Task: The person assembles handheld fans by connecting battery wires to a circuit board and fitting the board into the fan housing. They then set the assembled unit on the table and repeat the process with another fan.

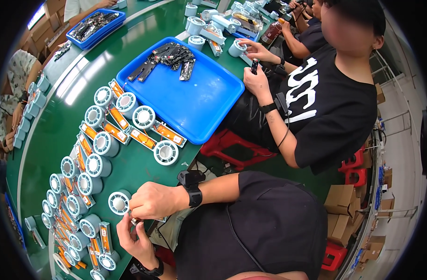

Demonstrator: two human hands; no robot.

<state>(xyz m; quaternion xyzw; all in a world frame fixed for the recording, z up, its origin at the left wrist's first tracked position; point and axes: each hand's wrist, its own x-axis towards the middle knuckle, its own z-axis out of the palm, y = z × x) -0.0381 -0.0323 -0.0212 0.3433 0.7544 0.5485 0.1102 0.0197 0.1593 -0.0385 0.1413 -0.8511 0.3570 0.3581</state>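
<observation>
Our left hand pinched a small part, likely for control. We couldn't tell what our right hand held

Wears a loose, softly creased black T-shirt with a short right sleeve. Has a thin black cable running in a curve over it. Carries a broad black strap at the wrist of the right hand, topped by a boxy black device. Shows another black strap at the wrist of the left hand.
</observation>
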